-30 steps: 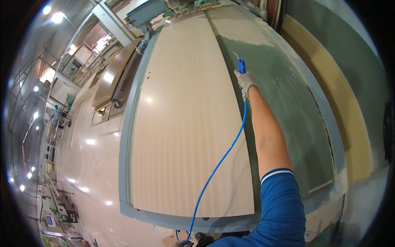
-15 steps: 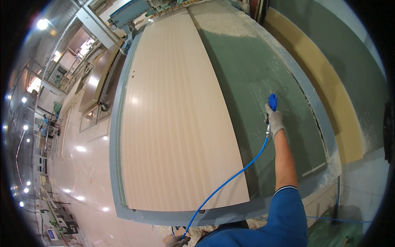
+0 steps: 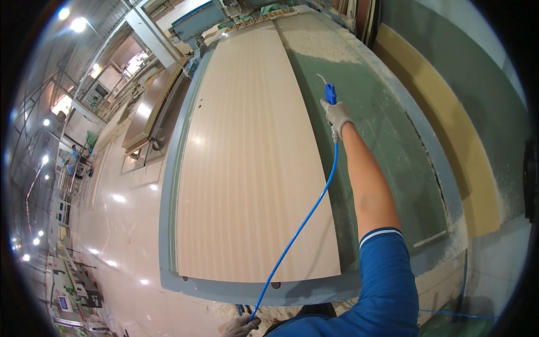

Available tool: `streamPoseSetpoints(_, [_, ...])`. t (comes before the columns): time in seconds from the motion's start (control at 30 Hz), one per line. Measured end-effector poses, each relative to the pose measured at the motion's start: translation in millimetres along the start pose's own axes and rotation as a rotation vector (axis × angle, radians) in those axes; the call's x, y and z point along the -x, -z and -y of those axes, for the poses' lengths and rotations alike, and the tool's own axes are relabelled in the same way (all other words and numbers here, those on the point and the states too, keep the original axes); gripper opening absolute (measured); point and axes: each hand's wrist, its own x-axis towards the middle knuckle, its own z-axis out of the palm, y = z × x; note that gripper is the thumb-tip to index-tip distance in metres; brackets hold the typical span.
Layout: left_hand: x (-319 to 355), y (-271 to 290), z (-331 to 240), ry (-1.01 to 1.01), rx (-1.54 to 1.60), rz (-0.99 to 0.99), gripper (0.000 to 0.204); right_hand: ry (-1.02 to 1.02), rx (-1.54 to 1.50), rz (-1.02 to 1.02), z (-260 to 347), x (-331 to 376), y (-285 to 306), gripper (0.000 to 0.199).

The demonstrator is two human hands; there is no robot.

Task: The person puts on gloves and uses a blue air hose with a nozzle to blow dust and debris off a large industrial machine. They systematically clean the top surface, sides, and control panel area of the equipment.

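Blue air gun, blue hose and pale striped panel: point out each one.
Blue air gun point(image 3: 330, 94): head view, on its blue body.
Blue hose point(image 3: 296, 233): head view, on its stretch crossing the panel.
Pale striped panel point(image 3: 247, 151): head view, mid-face.

Your two gloved hands point(image 3: 338, 114) point(image 3: 241, 325), one blue air gun point(image 3: 330, 94), one hose point(image 3: 303, 223) between them, one pale panel point(image 3: 247, 157) before you

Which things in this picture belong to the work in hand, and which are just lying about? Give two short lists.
In the work:
- blue air blow gun, in the gloved right hand
- blue air hose, in the gloved left hand
- green machine bed
- pale wood-grain panel on it

Apparently just lying about:
- stack of brown panels, left
- upright boards, far right corner
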Motion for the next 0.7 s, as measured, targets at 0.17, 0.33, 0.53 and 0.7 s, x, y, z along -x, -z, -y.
streamPoseSetpoints(0.17, [4.1,-6.5,7.0,-0.014,-0.079,-0.008,0.029,-0.037,0.012,-0.108,-28.7,-7.2,20.3,0.05])
streamPoseSetpoints(0.33, [1.9,-13.1,8.5,0.011,-0.121,0.025,0.03,-0.153,0.025,-0.218,-68.0,-13.3,55.9,0.052])
streamPoseSetpoints(0.53, [-0.6,-12.6,8.3,0.12,-0.14,0.075,0.038,-0.135,0.022,-0.3,-84.5,-9.0,76.6,0.051])
streamPoseSetpoints(0.7, [7.4,-13.2,24.0,0.072,-0.12,0.073,0.038,-0.097,-0.216,-0.147,-94.8,60.9,91.9,0.043])
